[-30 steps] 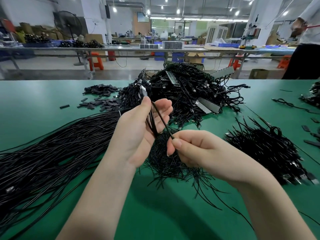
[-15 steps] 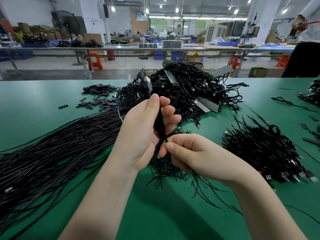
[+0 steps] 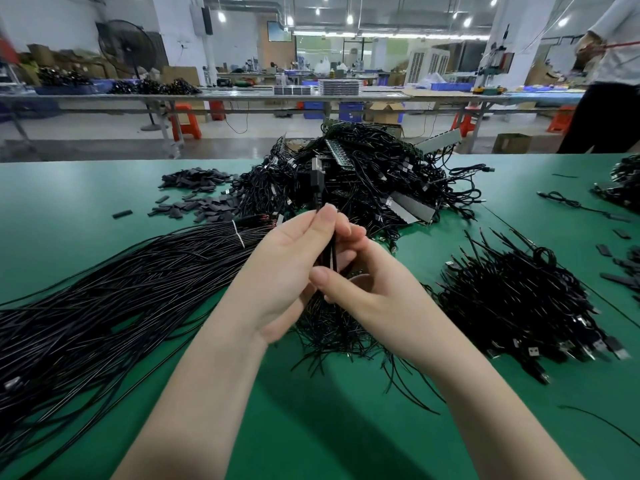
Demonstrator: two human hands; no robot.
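Observation:
My left hand (image 3: 282, 271) holds a folded black cable (image 3: 327, 252) upright above the green table (image 3: 311, 427), thumb and fingers closed round it. The cable's plug end (image 3: 317, 176) sticks up past my fingertips. My right hand (image 3: 374, 289) sits right against the left and pinches a thin black tie (image 3: 334, 263) beside the cable. A heap of loose black ties (image 3: 332, 327) lies on the table directly under both hands.
A long bundle of black cables (image 3: 114, 292) spreads to the left. A tangled pile of cables and boards (image 3: 363, 181) lies behind my hands. Bundled cables (image 3: 519, 299) lie at right, small black sleeves (image 3: 197, 195) at back left. A person (image 3: 606, 74) stands far right.
My hands have drawn together and risen a little. The right hand moved up against the left, bringing the tie from slanting across the cable to lying alongside it.

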